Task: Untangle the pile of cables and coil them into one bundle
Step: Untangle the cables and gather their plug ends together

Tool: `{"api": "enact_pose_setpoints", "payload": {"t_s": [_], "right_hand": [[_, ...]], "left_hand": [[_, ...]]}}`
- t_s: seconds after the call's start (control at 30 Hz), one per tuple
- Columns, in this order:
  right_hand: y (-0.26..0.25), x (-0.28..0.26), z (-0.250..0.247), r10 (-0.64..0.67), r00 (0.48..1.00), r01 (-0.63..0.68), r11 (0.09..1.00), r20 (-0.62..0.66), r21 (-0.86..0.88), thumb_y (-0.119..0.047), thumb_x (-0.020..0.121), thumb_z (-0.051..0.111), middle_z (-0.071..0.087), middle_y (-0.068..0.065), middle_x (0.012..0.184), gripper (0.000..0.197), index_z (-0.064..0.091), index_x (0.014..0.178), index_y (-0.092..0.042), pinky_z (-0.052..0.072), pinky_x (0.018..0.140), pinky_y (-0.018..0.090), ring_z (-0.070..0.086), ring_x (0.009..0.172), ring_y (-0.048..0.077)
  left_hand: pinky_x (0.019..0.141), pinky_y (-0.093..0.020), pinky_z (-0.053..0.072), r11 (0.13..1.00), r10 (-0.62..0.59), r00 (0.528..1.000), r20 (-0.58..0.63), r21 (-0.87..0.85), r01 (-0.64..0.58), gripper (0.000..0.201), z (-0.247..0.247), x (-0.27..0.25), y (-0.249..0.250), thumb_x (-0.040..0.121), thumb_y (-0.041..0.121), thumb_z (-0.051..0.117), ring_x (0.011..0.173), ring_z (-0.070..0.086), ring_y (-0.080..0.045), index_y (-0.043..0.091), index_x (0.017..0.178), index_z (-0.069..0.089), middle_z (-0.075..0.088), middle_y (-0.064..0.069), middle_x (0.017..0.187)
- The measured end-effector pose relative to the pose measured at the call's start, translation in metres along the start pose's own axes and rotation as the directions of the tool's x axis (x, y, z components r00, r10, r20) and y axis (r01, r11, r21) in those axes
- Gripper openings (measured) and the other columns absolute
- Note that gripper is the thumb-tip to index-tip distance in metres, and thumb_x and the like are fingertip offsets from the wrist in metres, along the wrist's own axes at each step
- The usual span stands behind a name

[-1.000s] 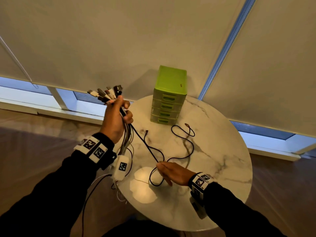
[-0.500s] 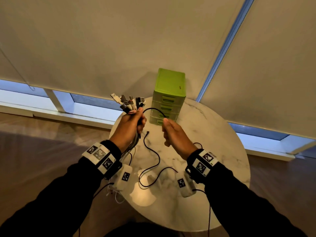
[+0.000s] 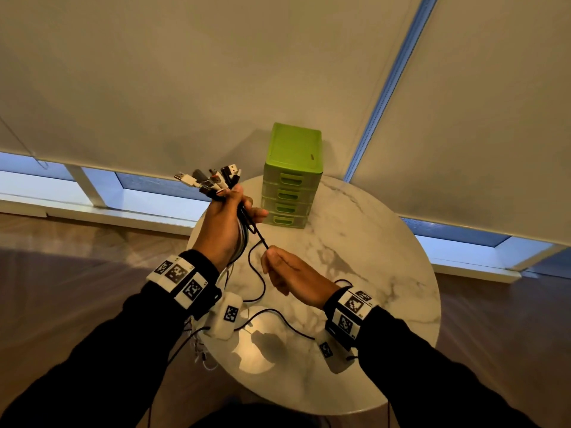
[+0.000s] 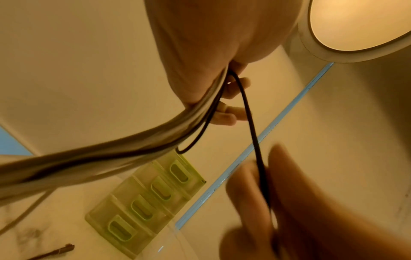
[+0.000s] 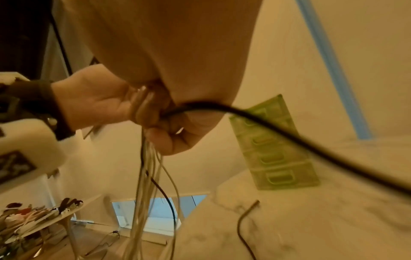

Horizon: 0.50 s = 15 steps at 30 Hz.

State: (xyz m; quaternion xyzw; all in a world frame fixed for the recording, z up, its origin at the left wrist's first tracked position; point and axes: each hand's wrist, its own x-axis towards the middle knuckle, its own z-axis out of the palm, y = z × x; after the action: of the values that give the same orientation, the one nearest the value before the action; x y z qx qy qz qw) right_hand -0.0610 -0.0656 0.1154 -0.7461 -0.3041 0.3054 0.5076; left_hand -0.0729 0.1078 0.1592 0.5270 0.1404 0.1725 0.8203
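Note:
My left hand is raised above the table's left edge and grips a bundle of cables, whose plug ends fan out above the fist. The loose cords hang down below the hand. A black cable runs from that fist down to my right hand, which pinches it between thumb and fingers. From there it trails in loops over the marble table. In the left wrist view the black cable crosses into the blurred right fingers.
A green plastic drawer unit stands at the table's far edge, just beyond both hands. Another cable end lies on the marble. Window blinds fill the background, with wooden floor around the round table.
My right hand lifted the black cable from the table toward the bundle, then slid down along it. The left hand moved right with the bundle and now also holds that cable's end.

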Motion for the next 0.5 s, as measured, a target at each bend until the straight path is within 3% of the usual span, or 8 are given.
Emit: {"api": "enact_pose_setpoints", "payload": {"t_s": [0.07, 0.13, 0.2, 0.27, 0.33, 0.37, 0.43, 0.5], "right_hand": [[0.022, -0.012, -0.002, 0.083, 0.993, -0.084, 0.996, 0.086, 0.008, -0.049, 0.108, 0.029, 0.039, 0.004, 0.074, 0.044, 0.050, 0.090, -0.016, 0.034, 0.061, 0.027, 0.036, 0.065, 0.013], [0.050, -0.025, -0.004, 0.204, 0.972, -0.201, 0.979, 0.120, -0.033, -0.060, 0.102, 0.034, 0.043, -0.003, 0.077, 0.040, 0.052, 0.086, -0.028, 0.035, 0.066, 0.029, 0.038, 0.071, 0.014], [0.071, -0.037, -0.013, 0.293, 0.947, -0.291, 0.956, 0.134, -0.036, -0.065, 0.099, 0.037, 0.042, -0.008, 0.072, 0.038, 0.051, 0.082, -0.033, 0.033, 0.063, 0.028, 0.036, 0.067, 0.013], [0.079, -0.046, -0.028, 0.378, 0.918, -0.370, 0.926, 0.118, -0.079, -0.059, 0.101, 0.038, 0.042, -0.011, 0.072, 0.033, 0.054, 0.094, -0.031, 0.035, 0.059, 0.020, 0.036, 0.063, 0.009], [0.084, -0.051, -0.046, 0.460, 0.887, -0.448, 0.876, 0.035, -0.179, -0.051, 0.104, 0.038, 0.046, -0.017, 0.080, 0.031, 0.054, 0.114, -0.027, 0.040, 0.059, 0.011, 0.044, 0.066, 0.002], [0.088, -0.049, -0.056, 0.472, 0.881, -0.468, 0.857, -0.037, -0.216, -0.051, 0.104, 0.039, 0.050, -0.018, 0.085, 0.034, 0.055, 0.119, -0.026, 0.043, 0.064, 0.012, 0.048, 0.071, 0.002], [0.092, -0.036, -0.074, 0.409, 0.891, -0.453, 0.829, -0.198, -0.327, -0.054, 0.103, 0.041, 0.056, -0.011, 0.096, 0.038, 0.059, 0.112, -0.021, 0.046, 0.080, 0.026, 0.052, 0.085, 0.011], [0.082, -0.015, -0.085, 0.298, 0.893, -0.424, 0.809, -0.339, -0.406, -0.050, 0.104, 0.041, 0.053, -0.002, 0.088, 0.035, 0.052, 0.090, -0.019, 0.037, 0.080, 0.034, 0.051, 0.085, 0.020]], "left_hand": [[0.055, -0.029, 0.054, 1.000, 0.027, 0.999, -0.024, -0.003, -0.027, 0.026, -0.002, 0.003, 0.008, 0.109, 0.025, 0.038, 0.055, 0.064, -0.018, 0.013, 0.088, 0.048, 0.052, 0.002, 0.068], [0.047, -0.025, 0.042, 0.999, 0.044, 0.997, -0.070, -0.022, -0.046, 0.030, -0.006, 0.008, 0.017, 0.109, 0.026, 0.040, 0.044, 0.051, -0.013, 0.016, 0.080, 0.045, 0.049, 0.004, 0.067], [0.045, -0.022, 0.031, 0.998, 0.053, 0.997, -0.059, -0.026, -0.055, 0.034, -0.012, 0.014, 0.026, 0.108, 0.027, 0.041, 0.042, 0.035, -0.009, 0.020, 0.075, 0.041, 0.043, 0.006, 0.064], [0.044, -0.021, 0.027, 0.996, 0.085, 0.996, -0.040, 0.005, -0.085, 0.040, -0.018, 0.019, 0.034, 0.108, 0.025, 0.040, 0.043, 0.027, -0.007, 0.024, 0.068, 0.039, 0.037, 0.008, 0.060], [0.046, -0.022, 0.027, 0.992, 0.121, 0.992, -0.025, 0.040, -0.120, 0.049, -0.022, 0.022, 0.038, 0.109, 0.025, 0.039, 0.044, 0.027, -0.008, 0.026, 0.060, 0.043, 0.034, 0.008, 0.058], [0.048, -0.023, 0.025, 0.990, 0.129, 0.991, -0.018, 0.052, -0.128, 0.050, -0.022, 0.021, 0.039, 0.109, 0.025, 0.040, 0.045, 0.027, -0.008, 0.026, 0.059, 0.046, 0.033, 0.009, 0.058], [0.052, -0.026, 0.019, 0.985, 0.145, 0.989, 0.023, 0.086, -0.147, 0.043, -0.017, 0.016, 0.035, 0.109, 0.022, 0.040, 0.050, 0.024, -0.007, 0.026, 0.067, 0.045, 0.028, 0.008, 0.060], [0.055, -0.029, 0.015, 0.971, 0.154, 0.983, 0.099, 0.170, -0.169, 0.030, -0.010, 0.013, 0.020, 0.110, 0.020, 0.039, 0.055, 0.020, -0.006, 0.026, 0.081, 0.047, 0.025, 0.010, 0.062]]}}
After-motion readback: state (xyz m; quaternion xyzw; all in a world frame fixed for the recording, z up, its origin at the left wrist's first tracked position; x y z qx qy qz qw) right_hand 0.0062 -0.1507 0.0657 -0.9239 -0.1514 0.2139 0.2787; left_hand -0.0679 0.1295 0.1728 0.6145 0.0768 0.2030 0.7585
